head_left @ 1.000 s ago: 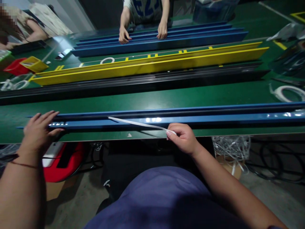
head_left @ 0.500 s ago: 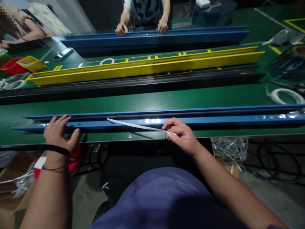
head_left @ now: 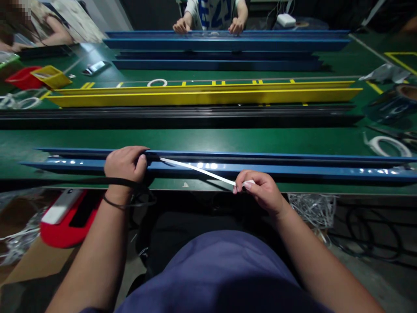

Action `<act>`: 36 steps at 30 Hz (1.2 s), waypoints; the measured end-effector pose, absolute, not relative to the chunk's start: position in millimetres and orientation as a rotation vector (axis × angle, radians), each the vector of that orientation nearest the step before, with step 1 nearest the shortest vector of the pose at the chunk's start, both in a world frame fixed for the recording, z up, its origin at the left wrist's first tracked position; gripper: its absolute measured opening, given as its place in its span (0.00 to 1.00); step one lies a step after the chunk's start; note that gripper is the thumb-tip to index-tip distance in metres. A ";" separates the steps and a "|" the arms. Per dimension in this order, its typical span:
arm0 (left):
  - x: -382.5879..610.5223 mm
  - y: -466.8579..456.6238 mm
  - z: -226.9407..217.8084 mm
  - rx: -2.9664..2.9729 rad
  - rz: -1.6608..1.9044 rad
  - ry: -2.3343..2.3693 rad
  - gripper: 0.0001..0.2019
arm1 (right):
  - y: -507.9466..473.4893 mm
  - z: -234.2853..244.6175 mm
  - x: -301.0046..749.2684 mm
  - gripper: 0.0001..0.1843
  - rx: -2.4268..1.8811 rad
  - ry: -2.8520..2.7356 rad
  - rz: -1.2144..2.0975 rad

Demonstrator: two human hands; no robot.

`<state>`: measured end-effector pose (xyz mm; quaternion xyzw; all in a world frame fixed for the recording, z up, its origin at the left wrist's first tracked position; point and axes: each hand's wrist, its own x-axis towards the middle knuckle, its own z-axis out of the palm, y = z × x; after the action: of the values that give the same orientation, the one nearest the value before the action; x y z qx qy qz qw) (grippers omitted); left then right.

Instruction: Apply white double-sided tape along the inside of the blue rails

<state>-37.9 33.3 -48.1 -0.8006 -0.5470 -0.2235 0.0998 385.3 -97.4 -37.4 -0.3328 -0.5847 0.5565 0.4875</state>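
A long blue metal channel (head_left: pixel 293 172) lies lengthwise along the near edge of the green workbench (head_left: pixel 195 140). My left hand (head_left: pixel 125 164) is curled over the channel's upper edge, gripping it. A thin white strip (head_left: pixel 198 170) lies diagonally across the channel, its far end touching the channel near my left hand. My right hand (head_left: pixel 259 190) pinches the strip's other end between thumb and fingers, just in front of the channel. The strip's pinched end is hidden inside my fingers.
Beyond the channel lie a black rail (head_left: pixel 176 118), a yellow rail (head_left: pixel 202 98) and further blue rails. A co-worker's hands (head_left: pixel 210 27) rest on the farthest blue rail (head_left: pixel 226 44). White coils (head_left: pixel 387 145) lie at right. A red case (head_left: pixel 68 219) sits below the bench.
My left hand has slid right along the channel and now closes over its edge, nearer the strip. My right hand has shifted slightly right. The far blue rails now lie further apart.
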 end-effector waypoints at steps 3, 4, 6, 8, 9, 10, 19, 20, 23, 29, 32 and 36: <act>-37.5 31.6 -47.1 -2.365 -0.677 -1.621 0.19 | -102.1 -34.6 377.2 0.20 -1.036 -1.426 1.319; -37.1 31.0 -46.6 -2.364 -0.686 -1.619 0.19 | -104.1 -32.7 372.9 0.20 -1.112 -1.375 1.322; -36.2 30.2 -46.0 -2.365 -0.702 -1.607 0.19 | -108.2 -27.0 363.6 0.18 -1.220 -1.277 1.345; -35.8 30.0 -46.3 -2.369 -0.709 -1.592 0.19 | -111.8 -19.1 355.0 0.16 -1.334 -1.315 1.316; -35.8 30.0 -46.7 -2.369 -0.709 -1.586 0.19 | -113.2 -14.8 351.6 0.15 -1.412 -1.393 1.255; -35.9 30.0 -47.1 -2.368 -0.707 -1.585 0.19 | -114.2 -10.7 348.8 0.16 -1.502 -1.491 1.170; -35.8 29.1 -47.1 -2.362 -0.733 -1.568 0.19 | -113.9 4.3 342.5 0.15 -1.988 -2.072 0.728; -35.7 29.2 -47.4 -2.360 -0.735 -1.564 0.19 | -113.3 3.2 344.0 0.15 -1.977 -2.086 0.757; -35.2 29.8 -48.2 -2.353 -0.729 -1.564 0.19 | -111.2 -2.5 351.4 0.15 -1.888 -2.046 0.932; -34.2 29.0 -46.3 -2.368 -0.718 -1.594 0.20 | -109.8 -9.8 369.7 0.15 -1.576 -1.847 1.219; -34.7 28.4 -46.2 -2.375 -0.694 -1.642 0.20 | -112.3 -7.5 376.8 0.17 -1.508 -1.792 1.277; -36.0 28.6 -48.0 -2.356 -0.677 -1.679 0.21 | -118.1 -5.8 384.5 0.18 -1.472 -1.730 1.305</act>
<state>-36.0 28.6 -48.0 -0.7902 -0.5630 -0.2269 0.0851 384.5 -118.1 -5.8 -0.5428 -0.6379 0.4814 0.2582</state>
